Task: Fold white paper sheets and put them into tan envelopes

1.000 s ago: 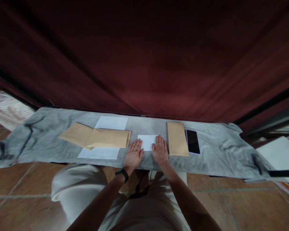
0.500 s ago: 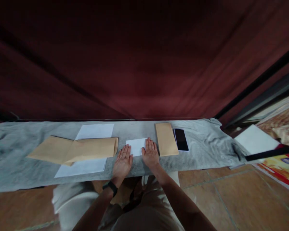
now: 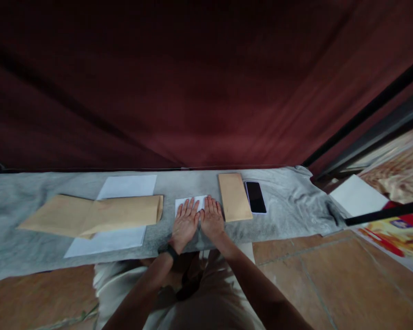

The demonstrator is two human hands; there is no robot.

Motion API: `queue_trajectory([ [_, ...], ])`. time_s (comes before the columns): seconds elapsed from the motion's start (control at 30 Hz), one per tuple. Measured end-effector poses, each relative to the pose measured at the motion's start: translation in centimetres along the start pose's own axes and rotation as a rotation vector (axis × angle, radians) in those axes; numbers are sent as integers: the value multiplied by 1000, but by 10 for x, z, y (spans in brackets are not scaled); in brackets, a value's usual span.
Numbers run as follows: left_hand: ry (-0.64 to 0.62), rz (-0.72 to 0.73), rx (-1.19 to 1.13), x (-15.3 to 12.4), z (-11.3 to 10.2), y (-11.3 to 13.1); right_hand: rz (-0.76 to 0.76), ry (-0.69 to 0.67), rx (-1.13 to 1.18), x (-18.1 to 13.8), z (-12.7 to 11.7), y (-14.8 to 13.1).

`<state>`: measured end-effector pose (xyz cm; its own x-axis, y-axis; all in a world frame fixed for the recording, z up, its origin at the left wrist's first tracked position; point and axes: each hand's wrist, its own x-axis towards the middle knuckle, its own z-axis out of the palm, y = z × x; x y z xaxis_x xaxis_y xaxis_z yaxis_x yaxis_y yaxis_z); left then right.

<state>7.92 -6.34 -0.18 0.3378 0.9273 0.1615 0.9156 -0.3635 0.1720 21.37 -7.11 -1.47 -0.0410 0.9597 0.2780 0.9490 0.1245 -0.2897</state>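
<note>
While both palms are lying spread and flat, side by side, the left hand (image 3: 185, 223) and the right hand (image 3: 211, 220) are pressing on a small white paper (image 3: 179, 205), grasping nothing. The paper is lying on a grey cloth (image 3: 289, 206), mostly covered by fingers. Just right of the paper a brown envelope (image 3: 234, 197) is lying, a dark phone (image 3: 255, 197) beyond it. Left of the paper, two overlapping envelopes (image 3: 124, 211) are resting across a white sheet (image 3: 127, 187).

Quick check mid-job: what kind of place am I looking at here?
Probably a room at home, with a makeshift work spot on the floor: a grey cloth spread over terracotta floor tiles, a dark red curtain behind it, and a brown envelope and a phone laid out.
</note>
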Motion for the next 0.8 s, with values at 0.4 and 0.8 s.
queue_trajectory([
  [0.4,-41,103,46,6,12,-13,-182,-174,177,35,-1,-26],
  [0.8,35,-201,-44,-15,-15,-27,-187,-178,39,41,-9,17],
])
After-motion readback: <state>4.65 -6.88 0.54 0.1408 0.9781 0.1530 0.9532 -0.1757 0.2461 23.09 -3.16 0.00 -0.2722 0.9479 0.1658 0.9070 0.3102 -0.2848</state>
